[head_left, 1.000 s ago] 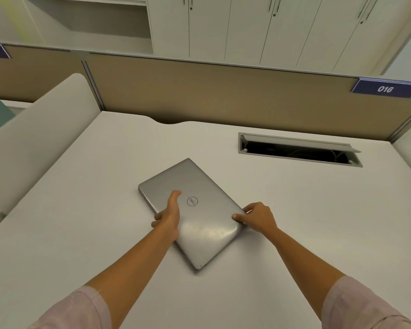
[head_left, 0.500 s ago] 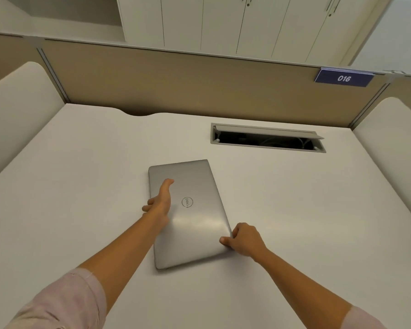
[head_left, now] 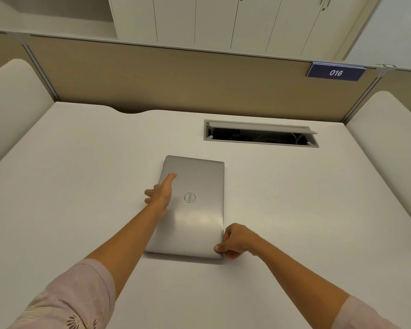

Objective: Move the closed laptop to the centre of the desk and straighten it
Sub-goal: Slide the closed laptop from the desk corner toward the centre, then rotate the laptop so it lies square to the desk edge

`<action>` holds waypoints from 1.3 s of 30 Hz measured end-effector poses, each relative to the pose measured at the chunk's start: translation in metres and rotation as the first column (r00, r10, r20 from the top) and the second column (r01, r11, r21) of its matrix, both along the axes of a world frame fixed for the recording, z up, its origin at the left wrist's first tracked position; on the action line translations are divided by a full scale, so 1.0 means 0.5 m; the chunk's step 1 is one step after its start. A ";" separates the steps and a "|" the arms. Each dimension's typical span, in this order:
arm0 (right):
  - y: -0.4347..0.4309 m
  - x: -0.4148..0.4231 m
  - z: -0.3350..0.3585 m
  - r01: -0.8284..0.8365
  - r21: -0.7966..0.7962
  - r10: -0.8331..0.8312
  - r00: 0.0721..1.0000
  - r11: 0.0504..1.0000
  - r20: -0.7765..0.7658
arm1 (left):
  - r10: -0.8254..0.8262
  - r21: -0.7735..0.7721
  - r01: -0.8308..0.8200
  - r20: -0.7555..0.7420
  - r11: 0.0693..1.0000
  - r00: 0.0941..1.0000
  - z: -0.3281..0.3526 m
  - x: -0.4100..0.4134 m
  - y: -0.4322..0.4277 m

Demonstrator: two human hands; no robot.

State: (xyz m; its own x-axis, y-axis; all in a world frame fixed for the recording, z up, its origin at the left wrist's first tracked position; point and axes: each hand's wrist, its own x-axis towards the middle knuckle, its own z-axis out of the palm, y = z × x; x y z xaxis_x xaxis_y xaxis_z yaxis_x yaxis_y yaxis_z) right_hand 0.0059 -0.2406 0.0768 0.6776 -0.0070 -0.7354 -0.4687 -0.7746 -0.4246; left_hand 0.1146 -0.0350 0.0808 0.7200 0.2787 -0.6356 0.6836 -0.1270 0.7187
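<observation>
A closed silver laptop (head_left: 195, 210) lies flat near the middle of the white desk (head_left: 294, 222), its long sides running away from me and roughly square to the desk edges. My left hand (head_left: 163, 192) grips its left long edge, thumb on the lid and fingers curled over the side. My right hand (head_left: 234, 241) pinches the near right corner, thumb on top and fingers against the edge.
An open cable slot (head_left: 260, 133) is cut into the desk behind the laptop to the right. A tan partition (head_left: 176, 79) with a blue "016" label (head_left: 335, 72) closes the back. White rounded side panels (head_left: 12, 96) flank the desk.
The laptop has been turned clockwise from a diagonal lie to nearly square with the desk. My right hand slid along it to the near right corner, and my view shifted right.
</observation>
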 end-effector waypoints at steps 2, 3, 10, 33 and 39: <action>-0.011 0.026 0.009 -0.041 -0.034 0.041 0.999 0.999 0.006 | 0.042 0.013 -0.042 0.024 0.999 0.999 -0.005 -0.005 0.010; -0.018 0.042 0.016 -0.057 -0.068 0.059 0.998 0.996 0.029 | 0.077 0.030 -0.078 0.044 0.996 0.996 -0.008 -0.012 0.014; -0.065 0.161 0.044 -0.034 -0.131 0.070 0.955 0.991 0.287 | 0.022 0.216 -0.037 0.072 0.976 0.997 -0.037 -0.088 0.052; -0.027 0.381 -0.024 0.177 0.220 -0.251 0.893 0.959 0.373 | 0.269 -0.197 -0.316 -0.235 0.928 0.934 -0.060 -0.233 0.083; -0.027 0.391 -0.039 0.090 0.064 -0.108 0.907 0.994 0.408 | 0.371 -0.429 -0.440 -0.238 0.789 0.898 -0.044 -0.223 0.071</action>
State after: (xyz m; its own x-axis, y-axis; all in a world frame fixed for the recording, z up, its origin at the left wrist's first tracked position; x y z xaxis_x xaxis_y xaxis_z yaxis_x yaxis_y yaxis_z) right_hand 0.2015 -0.2539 0.0574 0.9168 -0.0645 -0.3940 -0.3195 -0.7103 -0.6272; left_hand 0.0032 0.0004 0.0588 0.5055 0.1756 -0.8448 0.6903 0.5051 0.5180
